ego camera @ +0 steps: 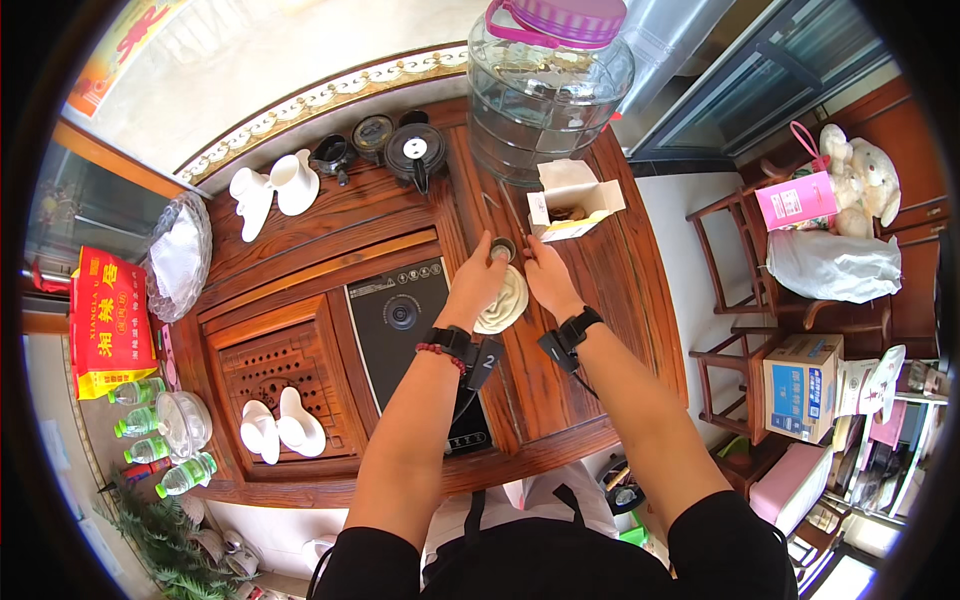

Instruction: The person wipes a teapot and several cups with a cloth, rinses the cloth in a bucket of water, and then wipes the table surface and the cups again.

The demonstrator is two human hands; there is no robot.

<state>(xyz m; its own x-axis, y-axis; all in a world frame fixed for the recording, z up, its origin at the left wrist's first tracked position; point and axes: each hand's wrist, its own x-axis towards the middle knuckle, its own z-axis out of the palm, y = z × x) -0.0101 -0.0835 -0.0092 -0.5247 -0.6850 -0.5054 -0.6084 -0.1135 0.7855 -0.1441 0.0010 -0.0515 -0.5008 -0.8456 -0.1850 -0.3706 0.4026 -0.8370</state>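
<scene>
My left hand (474,281) grips a small round metal-rimmed cup (503,246), its thumb over the rim. Just right of it, the fingertips of my right hand (552,279) pinch the near end of a thin stick (514,208) that points away from me. Below the cup, between my hands, lies a cream-coloured folded cloth or pouch (504,301); which of these it is I cannot tell. An opened small carton (574,214) with its flaps up stands beyond my right hand, with something brown inside. Another thin bent piece (490,199) lies beside the stick.
The wooden tea table (592,360) has a black induction hob (397,322) and a slotted tea tray (281,360) with white cups (300,424). A large glass jar (547,105), a black teapot (416,154) and white pitchers (291,180) stand at the back. Several bottles (186,472) are left.
</scene>
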